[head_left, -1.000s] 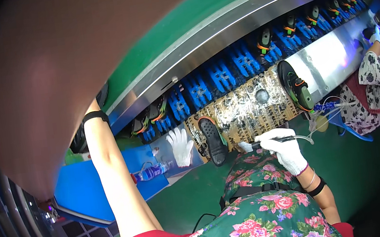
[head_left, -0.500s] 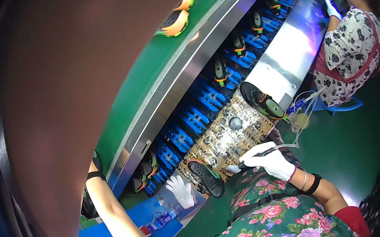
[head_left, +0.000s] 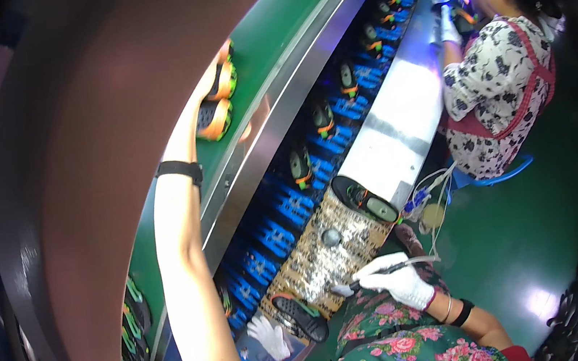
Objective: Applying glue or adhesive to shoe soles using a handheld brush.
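Note:
My bare left hand [head_left: 188, 123] reaches up over the green belt beside the orange-and-black shoe soles [head_left: 214, 119]. Its fingers are mostly hidden at the brown overhead cover, so any grip is unclear. In a white glove, my right hand [head_left: 399, 284] is closed around a dark-handled brush [head_left: 356, 286] with a pale tip and a thin tube trailing behind. The brush tip hovers by the near edge of the taped board [head_left: 311, 251]. At that board's near end lies a black clog-like sole [head_left: 300, 318]. A black shoe upper [head_left: 364, 200] rests at its far end.
Past a metal rail [head_left: 279, 105] runs a blue slatted conveyor [head_left: 278, 239] carrying several shoes. An empty white glove [head_left: 268, 336] lies near the board. A gloved co-worker [head_left: 492, 88] sits at the far right, beyond a white worktop [head_left: 400, 136]. Tubes [head_left: 436, 187] hang beside it.
My left hand has moved from the lower left up and across to the orange soles on the green belt. The view has shifted; my right hand still grips the brush.

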A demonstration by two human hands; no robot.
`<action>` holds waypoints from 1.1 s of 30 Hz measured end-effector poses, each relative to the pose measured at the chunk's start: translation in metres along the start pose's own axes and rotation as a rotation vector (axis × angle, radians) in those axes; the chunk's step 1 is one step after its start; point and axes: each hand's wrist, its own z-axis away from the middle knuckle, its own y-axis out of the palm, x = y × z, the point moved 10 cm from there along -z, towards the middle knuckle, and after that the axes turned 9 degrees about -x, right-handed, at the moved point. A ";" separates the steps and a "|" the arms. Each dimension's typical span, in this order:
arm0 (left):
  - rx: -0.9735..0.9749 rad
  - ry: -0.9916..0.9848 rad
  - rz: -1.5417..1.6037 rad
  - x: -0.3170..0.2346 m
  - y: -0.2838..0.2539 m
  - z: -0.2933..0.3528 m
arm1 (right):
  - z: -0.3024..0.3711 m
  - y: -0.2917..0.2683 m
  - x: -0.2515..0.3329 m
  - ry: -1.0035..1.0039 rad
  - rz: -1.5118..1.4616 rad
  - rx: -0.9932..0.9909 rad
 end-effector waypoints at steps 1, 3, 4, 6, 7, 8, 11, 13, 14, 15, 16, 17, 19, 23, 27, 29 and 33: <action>0.087 -0.125 -0.056 0.001 0.059 -0.011 | -0.004 -0.019 -0.002 0.002 0.040 -0.084; 0.205 -0.245 -0.133 0.026 0.077 -0.015 | -0.001 -0.017 0.008 0.042 0.057 -0.074; 0.266 -0.220 -0.052 0.017 0.095 -0.017 | 0.000 -0.021 0.014 0.020 0.060 -0.089; 0.333 -0.235 0.074 -0.002 0.114 -0.019 | -0.002 -0.031 0.016 0.033 0.060 -0.121; 0.375 -0.176 0.173 -0.038 0.128 -0.017 | -0.003 -0.040 0.016 0.059 0.038 -0.160; 0.387 -0.069 0.219 -0.061 0.123 -0.015 | -0.004 -0.040 0.020 0.056 0.034 -0.164; 0.555 0.011 0.251 -0.083 0.103 0.001 | -0.012 -0.028 0.036 0.005 0.009 -0.142; 0.497 -0.029 0.318 -0.068 0.094 0.004 | -0.017 -0.022 0.036 0.008 0.023 -0.120; 0.441 -0.057 0.389 -0.060 0.084 0.006 | -0.020 -0.019 0.034 0.014 0.034 -0.110; 0.380 0.113 0.262 -0.064 0.074 0.009 | -0.022 -0.015 0.031 0.027 0.047 -0.099; 0.371 0.095 0.264 -0.055 0.069 0.014 | -0.021 -0.010 0.028 0.041 0.061 -0.088; 0.374 0.048 0.336 -0.060 0.073 0.013 | -0.020 -0.010 0.029 0.057 0.040 -0.104; 0.354 -0.054 0.433 -0.069 0.073 0.020 | -0.016 -0.006 0.030 0.093 0.062 -0.093; 0.534 -0.057 0.095 -0.031 0.054 0.064 | -0.013 0.015 0.018 0.081 0.098 -0.042; 0.203 -0.262 0.583 -0.006 0.000 0.081 | -0.014 0.034 0.010 0.054 0.128 0.024; 0.090 -0.407 0.551 -0.006 -0.021 0.091 | -0.016 0.033 0.013 -0.022 0.093 -0.031; 0.097 -0.454 0.066 0.017 -0.057 0.152 | -0.014 0.036 0.004 0.064 0.052 0.015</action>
